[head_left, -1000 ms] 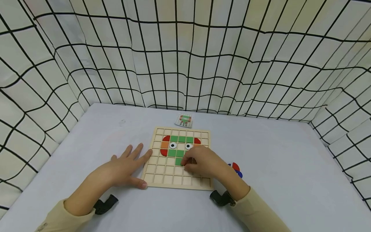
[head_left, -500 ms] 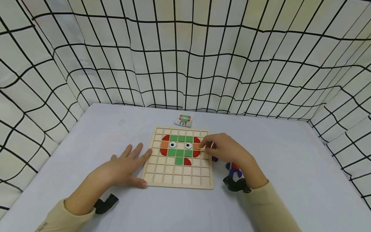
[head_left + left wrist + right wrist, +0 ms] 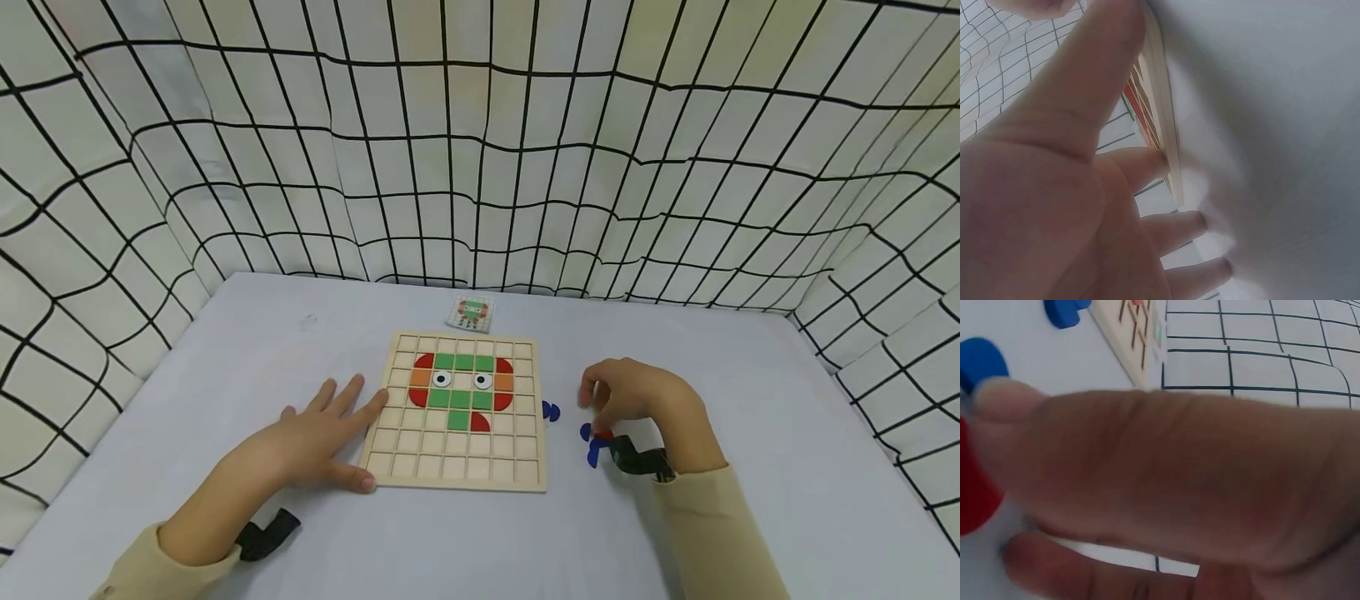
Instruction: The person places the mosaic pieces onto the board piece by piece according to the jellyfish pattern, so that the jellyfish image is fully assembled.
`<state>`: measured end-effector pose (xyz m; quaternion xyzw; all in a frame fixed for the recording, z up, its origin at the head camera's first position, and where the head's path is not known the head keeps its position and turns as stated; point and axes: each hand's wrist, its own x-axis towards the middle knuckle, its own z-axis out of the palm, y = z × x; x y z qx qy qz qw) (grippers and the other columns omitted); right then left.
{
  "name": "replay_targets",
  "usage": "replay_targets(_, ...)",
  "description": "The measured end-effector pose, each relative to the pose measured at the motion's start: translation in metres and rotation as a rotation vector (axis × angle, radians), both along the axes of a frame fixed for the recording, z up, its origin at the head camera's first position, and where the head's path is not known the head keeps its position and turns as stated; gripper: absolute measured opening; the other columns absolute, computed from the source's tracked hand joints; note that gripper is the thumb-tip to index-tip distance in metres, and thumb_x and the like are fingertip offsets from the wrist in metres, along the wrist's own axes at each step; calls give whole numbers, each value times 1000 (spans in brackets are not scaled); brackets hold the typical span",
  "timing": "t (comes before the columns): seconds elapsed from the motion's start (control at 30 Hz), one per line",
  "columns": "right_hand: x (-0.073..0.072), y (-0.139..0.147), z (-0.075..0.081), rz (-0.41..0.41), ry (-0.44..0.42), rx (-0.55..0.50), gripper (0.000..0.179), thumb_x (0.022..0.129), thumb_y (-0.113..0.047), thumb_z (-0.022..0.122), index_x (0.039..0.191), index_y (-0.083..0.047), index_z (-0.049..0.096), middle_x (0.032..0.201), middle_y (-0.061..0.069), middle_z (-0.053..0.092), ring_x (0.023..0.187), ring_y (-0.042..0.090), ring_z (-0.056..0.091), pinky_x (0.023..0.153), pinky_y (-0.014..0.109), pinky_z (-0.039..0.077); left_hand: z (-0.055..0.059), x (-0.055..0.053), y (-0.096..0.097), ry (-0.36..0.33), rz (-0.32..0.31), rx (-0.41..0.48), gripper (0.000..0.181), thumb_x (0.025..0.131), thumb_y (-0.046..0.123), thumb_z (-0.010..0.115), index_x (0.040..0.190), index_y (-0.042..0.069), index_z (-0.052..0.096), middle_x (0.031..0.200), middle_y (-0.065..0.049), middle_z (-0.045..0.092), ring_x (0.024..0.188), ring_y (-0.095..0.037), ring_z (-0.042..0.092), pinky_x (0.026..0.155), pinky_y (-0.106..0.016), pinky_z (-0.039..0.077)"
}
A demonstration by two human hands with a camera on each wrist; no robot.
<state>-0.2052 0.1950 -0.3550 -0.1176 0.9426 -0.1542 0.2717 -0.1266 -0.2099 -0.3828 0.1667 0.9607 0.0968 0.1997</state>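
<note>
A wooden grid board (image 3: 405,467) lies on the table, bearing green squares (image 3: 458,420), red quarter-circle pieces (image 3: 480,422), orange squares and two eye pieces. My left hand (image 3: 311,442) is spread flat at its left side; in the left wrist view the thumb and a finger touch the board's edge (image 3: 1166,112). To the right of the board, my right hand (image 3: 637,393) hovers with bent fingers over loose pieces, no piece visible between them. A red piece (image 3: 975,487) and a blue piece (image 3: 982,359) sit right by the thumb tip in the right wrist view.
Two blue pieces (image 3: 551,412) lie against the board's right edge, and more blue ones (image 3: 593,454) near the right wrist. A small picture card (image 3: 471,313) rests behind the board. Black netting (image 3: 480,200) over white walls encloses the table's back and sides.
The right hand uncovered a red quarter-circle piece beside the lower green square, then moved right, off the board to the loose pieces. The left hand has stayed at the board's edge.
</note>
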Motion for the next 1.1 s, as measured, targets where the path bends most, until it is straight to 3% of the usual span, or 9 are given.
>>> replay_targets(0.17, -1, 4, -6, -18, -49, -19, 29, 75, -6, 82, 94, -16, 62, 81, 1, 66, 76, 19, 59, 68, 35, 45, -1, -1, 1, -5, -4, 14, 113, 71, 72, 72, 160, 20, 26, 165, -25, 11, 146, -58, 7, 94, -86, 18)
replay_targets(0.4, -9, 8, -12, -18, 49, -57, 16, 86, -13, 76, 97, -16, 64, 82, 1, 66, 76, 17, 58, 69, 34, 44, 0, 1, 1, 9, -14, -1, 113, 71, 71, 72, 159, 19, 26, 164, -26, 12, 145, -60, 9, 93, -86, 20)
replay_targets(0.77, -14, 9, -15, -7, 103, -74, 23, 80, -3, 76, 97, -16, 66, 89, 1, 67, 84, 20, 58, 72, 37, 47, 2, 0, 1, 21, -24, -16, 113, 71, 71, 72, 160, 18, 25, 163, -27, 13, 144, -61, 10, 93, -86, 22)
replay_targets(0.9, -16, 8, -17, 31, 117, -131, 20, 82, -5, 76, 91, -14, 61, 87, 0, 63, 84, 19, 55, 72, 35, 45, 2, 0, 1, 22, -24, -11, 113, 71, 71, 72, 160, 18, 25, 164, -27, 12, 144, -60, 10, 93, -86, 22)
replay_targets(1.1, -15, 0, -17, 77, 59, -247, 17, 84, -13, 76, 86, -13, 58, 84, 0, 63, 78, 19, 55, 67, 33, 45, 1, 1, 0, 15, -18, -5, 113, 71, 71, 72, 160, 19, 25, 164, -27, 12, 144, -60, 9, 93, -86, 21)
